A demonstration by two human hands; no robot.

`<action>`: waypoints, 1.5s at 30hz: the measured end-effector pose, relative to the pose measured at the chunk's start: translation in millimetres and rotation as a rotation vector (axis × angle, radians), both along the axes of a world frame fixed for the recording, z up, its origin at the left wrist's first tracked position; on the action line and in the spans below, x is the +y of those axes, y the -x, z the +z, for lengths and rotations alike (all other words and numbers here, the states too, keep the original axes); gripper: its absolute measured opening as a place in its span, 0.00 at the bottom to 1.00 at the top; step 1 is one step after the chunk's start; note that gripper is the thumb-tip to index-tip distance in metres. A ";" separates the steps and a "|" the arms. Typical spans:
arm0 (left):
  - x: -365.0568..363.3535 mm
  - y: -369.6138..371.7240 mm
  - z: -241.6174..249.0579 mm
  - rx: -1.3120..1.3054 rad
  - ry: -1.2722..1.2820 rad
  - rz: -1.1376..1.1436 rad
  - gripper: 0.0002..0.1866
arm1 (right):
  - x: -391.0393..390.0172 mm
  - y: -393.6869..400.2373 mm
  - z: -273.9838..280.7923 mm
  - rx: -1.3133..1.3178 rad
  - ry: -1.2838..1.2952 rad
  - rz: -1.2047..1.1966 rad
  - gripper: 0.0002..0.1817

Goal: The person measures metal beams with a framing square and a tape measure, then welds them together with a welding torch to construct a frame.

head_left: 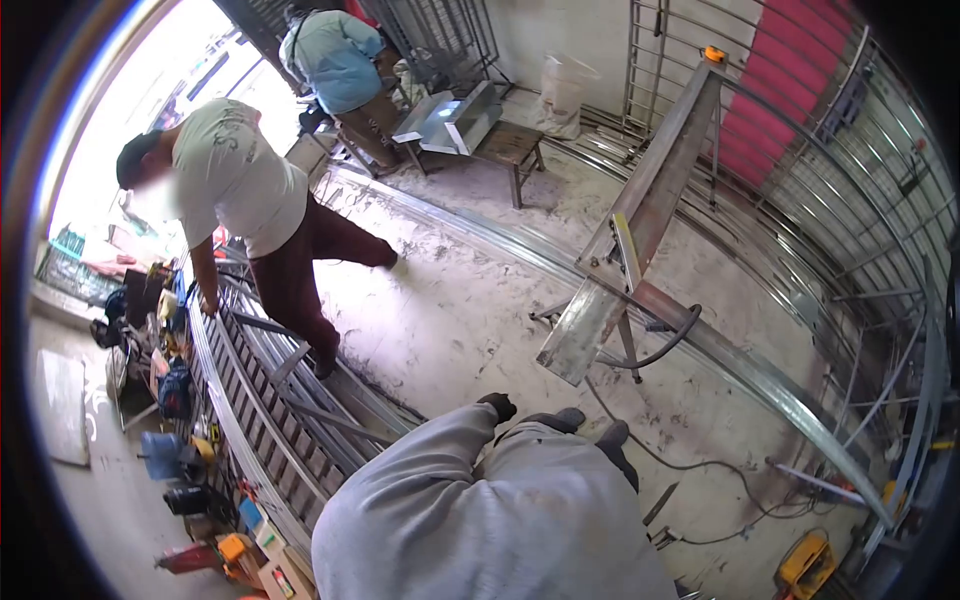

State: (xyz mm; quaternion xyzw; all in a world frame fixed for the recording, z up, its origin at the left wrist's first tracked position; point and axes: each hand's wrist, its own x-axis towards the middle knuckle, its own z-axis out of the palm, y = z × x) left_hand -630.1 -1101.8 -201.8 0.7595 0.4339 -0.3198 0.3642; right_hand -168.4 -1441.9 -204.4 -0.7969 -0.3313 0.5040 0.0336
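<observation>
Below my grey sleeve, my left hand (498,406) shows as a small dark-gloved shape in front of my body. Its fingers blend together, so I cannot make out their pose or anything held. My dark shoes (570,420) are just right of it. My right hand is out of view. Nearest ahead on the right is a long metal beam (580,330) on stands, with a yellow-edged bar (626,250) lying across it. An orange tape measure (714,54) sits on the beam's far end.
A person in a white shirt (240,175) bends over metal frames (270,420) at left. Another person in light blue (335,60) works behind, near a small wooden table (510,145). A cable (680,465) crosses the floor toward a yellow tool (805,565).
</observation>
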 end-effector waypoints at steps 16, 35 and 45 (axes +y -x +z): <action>-71.0 -74.1 27.5 -0.142 -0.220 1.258 0.20 | 85.9 -127.9 16.6 0.189 -0.117 0.442 0.27; -216.7 -10.7 7.4 0.307 -0.397 1.642 0.22 | 126.7 -140.8 -14.8 0.045 0.155 0.815 0.23; -160.4 116.9 -54.3 0.111 -0.620 1.000 0.06 | 228.1 -25.2 40.4 -0.078 0.198 0.724 0.23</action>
